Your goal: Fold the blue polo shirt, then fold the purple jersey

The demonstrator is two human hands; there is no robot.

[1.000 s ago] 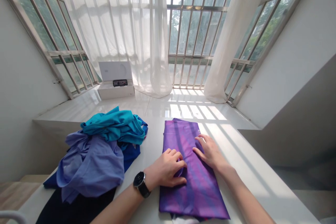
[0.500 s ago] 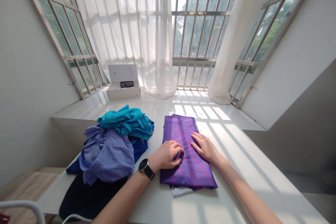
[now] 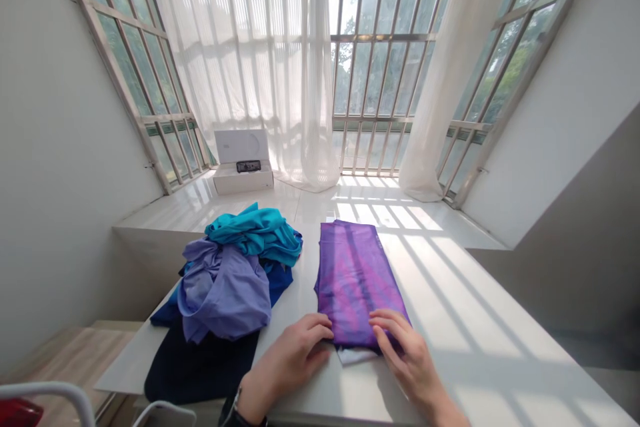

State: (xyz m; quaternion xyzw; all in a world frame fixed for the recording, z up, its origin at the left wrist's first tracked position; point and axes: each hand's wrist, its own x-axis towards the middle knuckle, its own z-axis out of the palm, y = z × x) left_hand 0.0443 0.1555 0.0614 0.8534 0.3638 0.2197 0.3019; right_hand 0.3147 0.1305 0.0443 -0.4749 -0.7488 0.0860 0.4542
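A folded purple cloth garment (image 3: 355,273) with pinkish patterning lies flat on the white table. A strip of whitish cloth (image 3: 356,355) sticks out under its near edge. My left hand (image 3: 295,350), with a dark watch (image 3: 237,413) at the wrist, rests at the near left corner. Its fingertips touch the purple fabric, and the thumb is apart, lower down. On the near right corner, my right hand (image 3: 407,353) lays loosely bent fingers over the fabric. Neither hand visibly closes round the cloth, though the undersides of the fingers are hidden.
Left of the garment, teal cloth (image 3: 257,233), lavender cloth (image 3: 225,293) and black cloth (image 3: 200,367) lie heaped. An open white box (image 3: 243,180) holding a dark item stands on the sill. Sheer curtains (image 3: 250,67) hang before barred windows. A white tubular frame (image 3: 55,388) is at lower left.
Both hands have slid from the middle of the purple garment toward me, to its near corners. The view has shifted slightly. The garment stays folded, and the heap is unchanged.
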